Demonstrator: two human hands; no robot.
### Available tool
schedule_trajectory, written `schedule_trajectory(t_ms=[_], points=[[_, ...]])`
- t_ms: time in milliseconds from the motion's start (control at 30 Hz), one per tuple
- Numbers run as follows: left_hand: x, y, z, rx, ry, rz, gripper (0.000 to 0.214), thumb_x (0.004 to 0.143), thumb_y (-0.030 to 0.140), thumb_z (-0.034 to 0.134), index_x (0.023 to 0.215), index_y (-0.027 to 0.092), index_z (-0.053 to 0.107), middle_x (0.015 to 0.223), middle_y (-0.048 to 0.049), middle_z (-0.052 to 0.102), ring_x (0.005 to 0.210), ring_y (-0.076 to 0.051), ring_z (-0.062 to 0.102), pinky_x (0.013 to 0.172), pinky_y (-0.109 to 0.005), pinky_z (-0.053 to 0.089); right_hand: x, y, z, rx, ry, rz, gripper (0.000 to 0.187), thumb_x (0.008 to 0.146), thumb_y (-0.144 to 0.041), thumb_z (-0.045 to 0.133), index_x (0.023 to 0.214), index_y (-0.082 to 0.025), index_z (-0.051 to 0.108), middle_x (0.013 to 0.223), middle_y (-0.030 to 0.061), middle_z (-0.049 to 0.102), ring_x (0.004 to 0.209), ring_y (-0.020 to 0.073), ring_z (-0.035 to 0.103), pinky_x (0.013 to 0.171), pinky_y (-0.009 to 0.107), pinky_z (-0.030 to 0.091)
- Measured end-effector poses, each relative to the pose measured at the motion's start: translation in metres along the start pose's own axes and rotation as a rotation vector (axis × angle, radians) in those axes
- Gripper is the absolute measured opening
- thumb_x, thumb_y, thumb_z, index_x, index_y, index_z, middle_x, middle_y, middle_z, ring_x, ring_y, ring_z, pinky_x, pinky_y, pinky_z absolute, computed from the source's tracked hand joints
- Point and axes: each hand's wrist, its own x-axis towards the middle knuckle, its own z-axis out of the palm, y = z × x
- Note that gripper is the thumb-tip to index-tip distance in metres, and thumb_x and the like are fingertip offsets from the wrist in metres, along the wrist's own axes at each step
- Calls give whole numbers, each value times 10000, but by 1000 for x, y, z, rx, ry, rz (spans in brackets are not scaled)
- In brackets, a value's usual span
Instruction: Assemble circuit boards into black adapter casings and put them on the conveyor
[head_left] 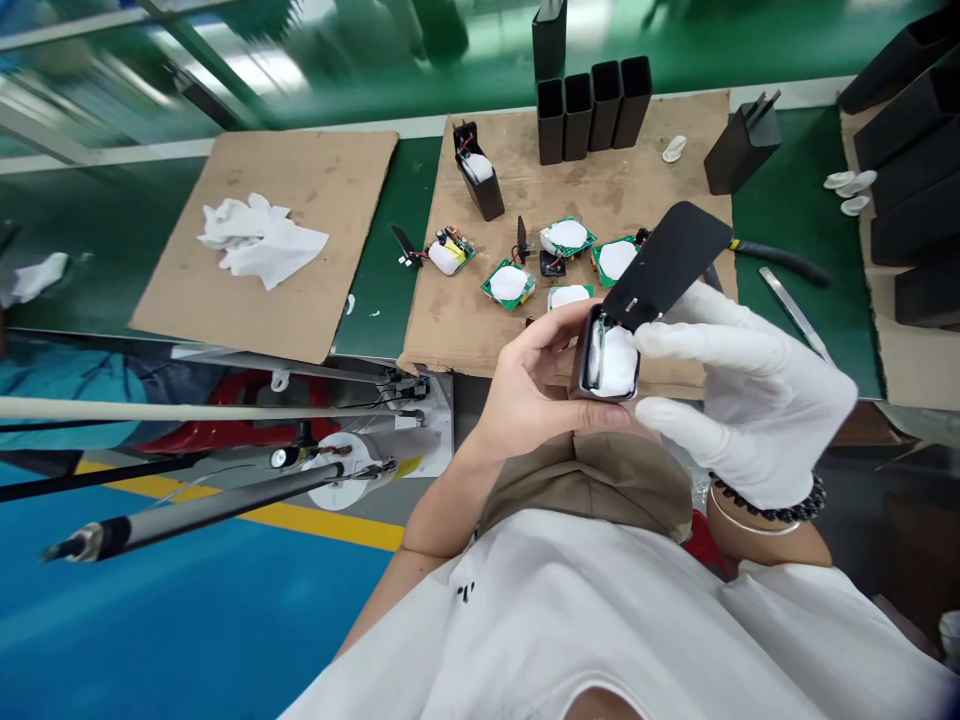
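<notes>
A black rectangular plastic case (576, 378) with an open end is gripped in my bare left hand (529, 385), fingers on one side and thumb along the near edge. White padding (618, 362) and the edge of a circuit board show inside its mouth. From its far rim a flat black end cover (671, 262) stands out, tilted up to the right. My right hand (757, 385), in a white glove, is at the case's right side, fingers stretched and apart. Its fingertips are close to the rim and padding; whether they touch is unclear.
Several green circuit boards (508, 284) with white pads lie on cardboard (517, 140). Beyond them stand a filled case (480, 185) and several hollow black cases (577, 118). Pliers (784, 260) and a metal strip (795, 312) lie right; white cloth (259, 240) lies left.
</notes>
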Motion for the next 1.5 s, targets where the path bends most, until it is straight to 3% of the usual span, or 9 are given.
schedule_trajectory(t_ms=[133, 267, 400, 667, 767, 1000, 1133, 1267, 1500], points=[[-4, -2, 6, 25, 50, -6, 820, 711, 672, 867, 1348, 219, 621, 1327, -111, 725, 1230, -302, 711, 1025, -379, 608, -4, -5, 11, -2, 43, 13, 430, 877, -363, 789, 1298, -316, 717, 1355, 54, 736, 1311, 321, 681, 1126, 506, 587], [-6, -2, 10, -1, 71, 15, 853, 651, 630, 925, 1335, 207, 640, 1361, -125, 703, 1256, -316, 692, 1031, -386, 609, 1, -12, 13, 43, 76, 9, 236, 877, -234, 787, 1094, -323, 808, 1243, 11, 788, 1099, 261, 779, 984, 409, 659], [-7, 5, 14, -25, 126, -90, 799, 627, 518, 977, 1287, 184, 677, 1288, -113, 733, 1207, -303, 711, 1011, -371, 613, 9, -14, 12, 126, 61, 28, 177, 856, -166, 796, 960, -302, 840, 1133, -4, 819, 1008, 235, 801, 927, 365, 672], [-6, 6, 16, -104, 133, -112, 764, 602, 428, 1008, 1258, 198, 690, 1208, -79, 763, 1085, -260, 748, 889, -319, 640, 6, -8, 4, 301, -16, 145, 198, 920, -215, 747, 1066, -315, 836, 1123, 2, 819, 1012, 231, 799, 925, 383, 676], [-6, 6, 16, -95, 111, -122, 785, 588, 471, 1006, 1249, 193, 688, 1202, -83, 765, 1073, -265, 752, 879, -321, 643, 7, -11, 1, 197, 4, 138, 258, 864, -192, 804, 1085, -322, 831, 1122, -3, 817, 1027, 238, 794, 971, 394, 664], [-4, 3, 11, -33, 110, -128, 806, 596, 498, 995, 1264, 178, 676, 1225, -103, 759, 1133, -290, 741, 948, -362, 636, 16, -8, 10, 145, 49, 66, 238, 799, -118, 843, 938, -312, 839, 1042, -24, 828, 964, 221, 800, 906, 368, 672], [-5, 7, 13, 21, 166, -111, 751, 653, 520, 961, 1266, 188, 680, 1266, -104, 744, 1185, -291, 720, 970, -356, 624, 10, -2, 10, 149, -1, -10, 277, 846, -161, 814, 1070, -325, 825, 1221, -7, 796, 1027, 225, 795, 900, 355, 667], [-7, 12, 13, 95, 158, -70, 659, 718, 423, 939, 1285, 202, 684, 1328, -100, 726, 1241, -280, 691, 1033, -339, 583, 8, -3, 4, -56, -19, -100, 349, 868, -189, 795, 1177, -350, 794, 1238, -4, 791, 1039, 234, 793, 897, 345, 655], [-6, 21, 2, 107, 37, -103, 709, 625, 409, 995, 1247, 207, 721, 1236, -72, 767, 1141, -262, 729, 962, -311, 590, 23, -3, -17, -467, -316, -377, 281, 977, -244, 665, 1245, -281, 743, 1260, 59, 781, 976, 242, 794, 687, 309, 585]])
